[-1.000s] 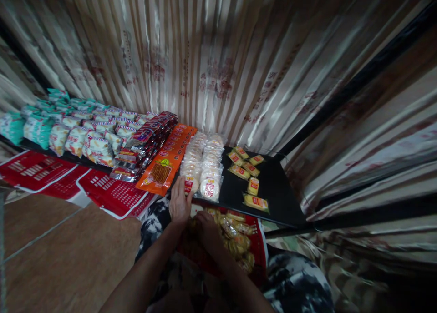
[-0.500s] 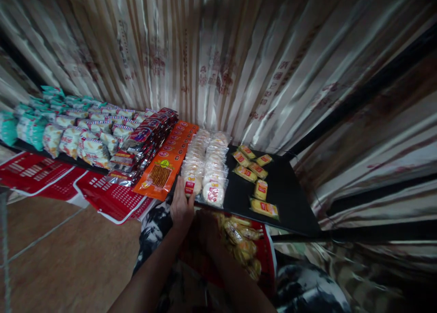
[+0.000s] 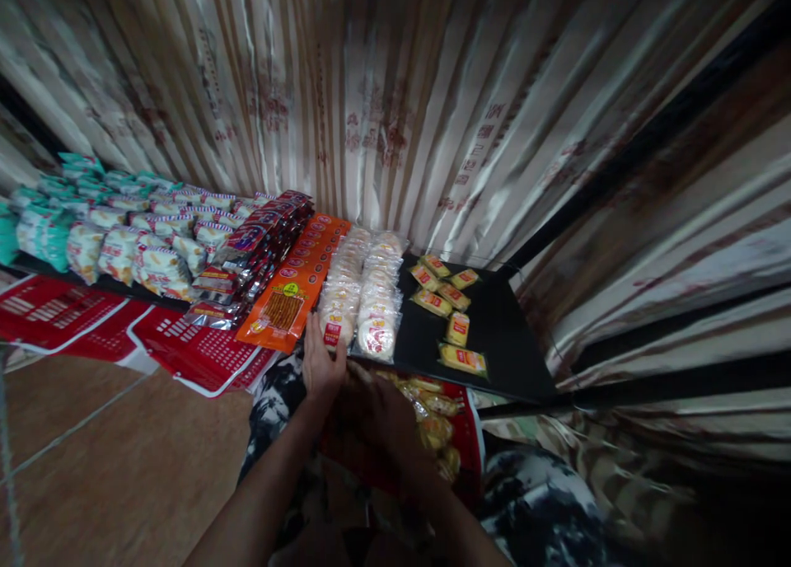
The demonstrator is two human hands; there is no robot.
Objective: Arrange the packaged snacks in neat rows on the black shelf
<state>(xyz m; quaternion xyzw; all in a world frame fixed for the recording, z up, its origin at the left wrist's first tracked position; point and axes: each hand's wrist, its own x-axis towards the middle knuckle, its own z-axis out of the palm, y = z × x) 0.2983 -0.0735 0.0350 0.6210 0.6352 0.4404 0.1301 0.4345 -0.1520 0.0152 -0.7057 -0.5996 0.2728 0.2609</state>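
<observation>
My left hand [image 3: 320, 363] rests on the front edge of a black shelf [image 3: 503, 344], its fingers touching the nearest round white rice-cracker pack [image 3: 337, 324] in a long row. My right hand [image 3: 374, 406] lies just below the shelf edge over a red bag [image 3: 466, 439] full of yellow snack packets [image 3: 438, 428]; it is dark and smeared, so its fingers cannot be made out. Several small yellow packets [image 3: 454, 303] lie loose on the shelf's right part.
Left of the crackers lie orange packs [image 3: 295, 291], dark red packs [image 3: 253, 250], white-and-red bags [image 3: 154, 250] and teal bags [image 3: 46, 221]. Red printed sheets [image 3: 198, 353] hang below the shelf. A striped curtain [image 3: 383, 114] backs it. Brown floor [image 3: 124, 468] is at left.
The view shifted slightly. My left hand stayed at the front cracker pack. My right hand rose from the red bag toward the shelf edge, beside the left hand.
</observation>
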